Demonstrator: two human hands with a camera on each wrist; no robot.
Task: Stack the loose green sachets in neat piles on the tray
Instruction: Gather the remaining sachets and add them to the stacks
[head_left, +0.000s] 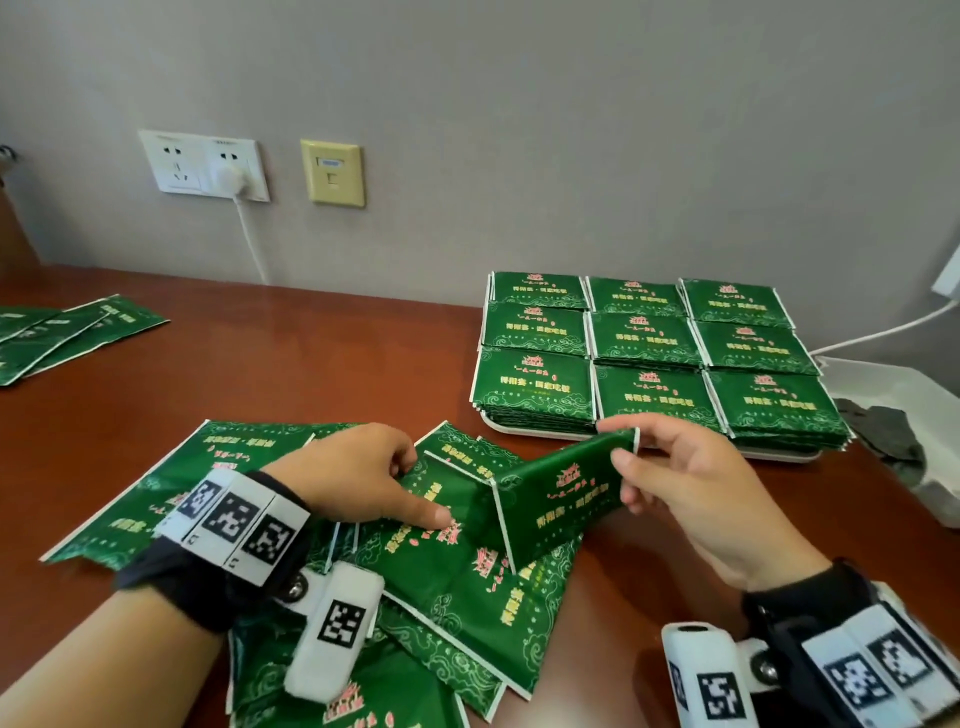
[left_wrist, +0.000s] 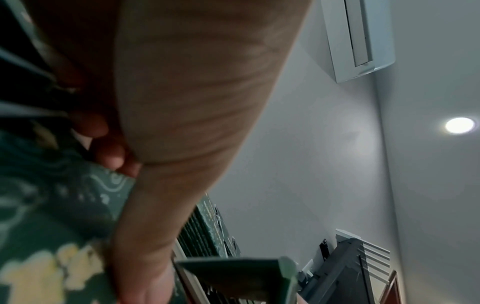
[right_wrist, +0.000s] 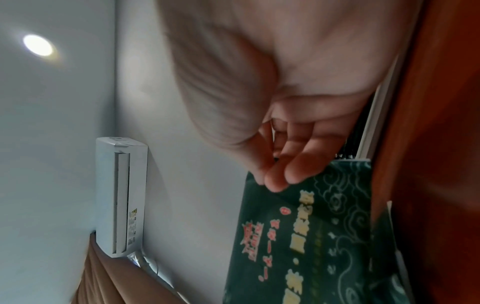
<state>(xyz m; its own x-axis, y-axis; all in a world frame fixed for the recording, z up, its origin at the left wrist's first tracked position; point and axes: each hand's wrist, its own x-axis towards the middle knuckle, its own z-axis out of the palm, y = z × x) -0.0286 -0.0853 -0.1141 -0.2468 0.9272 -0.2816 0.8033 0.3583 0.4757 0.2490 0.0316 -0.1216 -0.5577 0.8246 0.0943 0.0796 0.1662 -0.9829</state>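
glossy printed foil sachets (head_left: 452, 582) (white-edged), polished reddish wood table (head_left: 291, 364), smooth white plastic tray (head_left: 779, 456)

On the bench (head_left: 156, 405), the tray (head_left: 779, 456) is set at the far right near the wall (head_left: 519, 130), and nine piles of sachets (head_left: 647, 343) are ranged on it in three rows of three. A loose heap of sachets (head_left: 441, 582) is spread at the near middle, before and to the left of the tray, with the left hand (head_left: 358, 475) laid on it and one sachet (head_left: 561, 493) held above its right side by the fingers (head_left: 623, 460) of the right hand (head_left: 691, 488). A few more sachets (head_left: 67, 332) are left at the far left edge, well apart from the heap, and the sockets (head_left: 205, 166) are set in the wall behind.
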